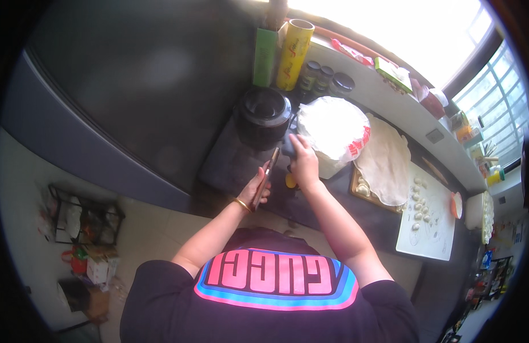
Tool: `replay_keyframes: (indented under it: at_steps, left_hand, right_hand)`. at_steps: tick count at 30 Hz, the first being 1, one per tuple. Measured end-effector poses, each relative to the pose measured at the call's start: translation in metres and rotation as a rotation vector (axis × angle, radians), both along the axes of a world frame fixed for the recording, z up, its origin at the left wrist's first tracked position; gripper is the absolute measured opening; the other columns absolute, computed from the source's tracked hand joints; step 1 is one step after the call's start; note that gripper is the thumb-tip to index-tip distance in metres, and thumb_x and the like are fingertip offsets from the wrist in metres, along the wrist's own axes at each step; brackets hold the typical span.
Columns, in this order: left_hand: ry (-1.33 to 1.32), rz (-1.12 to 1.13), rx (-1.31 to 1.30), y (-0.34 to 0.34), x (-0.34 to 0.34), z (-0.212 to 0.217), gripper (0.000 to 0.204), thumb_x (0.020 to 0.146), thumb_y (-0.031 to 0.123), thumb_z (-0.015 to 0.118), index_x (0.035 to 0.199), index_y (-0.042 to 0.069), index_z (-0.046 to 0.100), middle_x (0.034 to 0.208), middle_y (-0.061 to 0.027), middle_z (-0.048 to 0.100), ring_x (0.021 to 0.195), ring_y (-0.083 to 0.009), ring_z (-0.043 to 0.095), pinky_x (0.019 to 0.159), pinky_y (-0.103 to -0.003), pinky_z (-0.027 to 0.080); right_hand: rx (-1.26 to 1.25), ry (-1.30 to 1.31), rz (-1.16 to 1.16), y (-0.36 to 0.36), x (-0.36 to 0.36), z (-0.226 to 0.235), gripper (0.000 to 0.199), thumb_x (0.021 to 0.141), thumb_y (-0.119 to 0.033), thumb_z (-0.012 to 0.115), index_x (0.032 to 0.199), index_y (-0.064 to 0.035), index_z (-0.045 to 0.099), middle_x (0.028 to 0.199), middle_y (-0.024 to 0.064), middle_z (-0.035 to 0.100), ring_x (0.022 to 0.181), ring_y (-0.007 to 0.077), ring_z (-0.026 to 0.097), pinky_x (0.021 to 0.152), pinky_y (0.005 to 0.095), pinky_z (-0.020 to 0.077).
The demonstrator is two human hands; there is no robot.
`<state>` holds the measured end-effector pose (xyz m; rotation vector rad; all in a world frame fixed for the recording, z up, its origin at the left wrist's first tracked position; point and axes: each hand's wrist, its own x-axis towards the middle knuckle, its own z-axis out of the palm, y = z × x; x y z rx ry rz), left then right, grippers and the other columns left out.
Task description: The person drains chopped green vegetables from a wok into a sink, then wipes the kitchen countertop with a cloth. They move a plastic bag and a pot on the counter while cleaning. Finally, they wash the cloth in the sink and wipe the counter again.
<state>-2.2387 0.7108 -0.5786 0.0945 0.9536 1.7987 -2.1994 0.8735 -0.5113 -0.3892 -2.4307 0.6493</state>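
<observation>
Left hand: the left hand [256, 188] is closed around the lower end of a thin stick [265, 178], a gold bangle [240, 204] on its wrist.
Stick axis: long and narrow, running from the palm up and slightly right, its far tip ending just short of the right hand (whether it is a chopstick or a slim rolling pin cannot be told).
Right hand: the right hand [304, 162] lies palm down with curled fingers at the near edge of the white bowl [332, 132]; whether it pinches anything there cannot be told.
Bowl position: toward the back of the dark counter [230, 166], just right of the black pot [263, 116], its top covered in white.
Which hand is nearer: the right hand touches the bowl's rim; the left hand sits closer to the counter's front edge, apart from the bowl.
Small yellow thing: a yellow piece [291, 180] lies on the counter under the right wrist, between the two hands.
To the right: a wooden board [362, 193] carrying a sheet of rolled dough [384, 160], then a white mat [430, 228] with small dough pieces [418, 200] in rows.
</observation>
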Motion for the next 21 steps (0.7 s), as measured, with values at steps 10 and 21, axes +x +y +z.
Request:
replay_keyframes:
  at_steps: [10,21]
  left_hand:
    - [-0.292,0.199,0.402,-0.009,-0.036,-0.049,0.047,0.082,0.046,0.041,0.097,0.004,0.057,0.089,-0.0102,0.062,0.080,-0.0226,0.060,0.075,-0.035,0.049]
    - [0.564,0.516,-0.533,-0.117,-0.041,-0.026,0.067,0.077,0.028,0.062,0.135,0.016,0.033,0.081,-0.0028,0.053,0.065,-0.0101,0.053,0.060,-0.023,0.047]
  right_hand:
    - [-0.192,-0.287,0.570,-0.060,0.042,-0.022,0.061,0.064,0.008,0.053,0.121,-0.0120,0.051,0.125,0.0185,0.046,0.114,0.0350,0.046,0.091,0.0382,0.0425]
    - [-0.023,-0.478,0.010,-0.047,-0.013,-0.096,0.081,0.073,-0.030,0.066,0.136,-0.0043,0.021,0.134,0.0228,0.032,0.123,0.0363,0.032,0.100,0.0458,0.0276]
